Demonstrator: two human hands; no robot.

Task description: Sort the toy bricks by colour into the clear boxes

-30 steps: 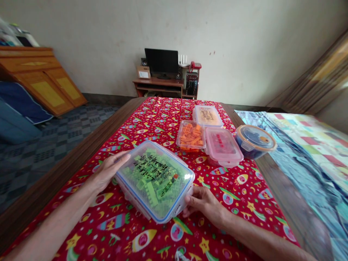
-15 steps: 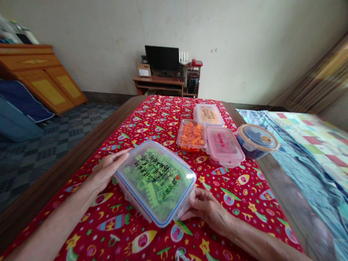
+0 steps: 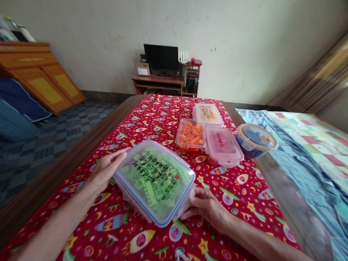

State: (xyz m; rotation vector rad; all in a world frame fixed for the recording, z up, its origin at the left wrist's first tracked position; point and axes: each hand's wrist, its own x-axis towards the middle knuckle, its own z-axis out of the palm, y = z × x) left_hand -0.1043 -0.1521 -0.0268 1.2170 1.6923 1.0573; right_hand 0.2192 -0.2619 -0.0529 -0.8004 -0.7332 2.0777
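- Box of green bricks (image 3: 154, 179): clear, lid on, black writing across the lid; it sits on the red tablecloth (image 3: 231, 195), between both hands.
- Left hand (image 3: 104, 172): fingers stretched along the box's left side, grasping it.
- Right hand (image 3: 208, 210): fingers curled on the near right corner.
- Farther back, well apart: orange-brick tub (image 3: 190, 135), pink-lidded box (image 3: 223, 145), round blue tub (image 3: 255, 139).

Five plastic containers (image 3: 154, 179), two hands (image 3: 104, 170)

Glossy clear plastic box (image 3: 154, 179), matt printed tablecloth (image 3: 233, 188)
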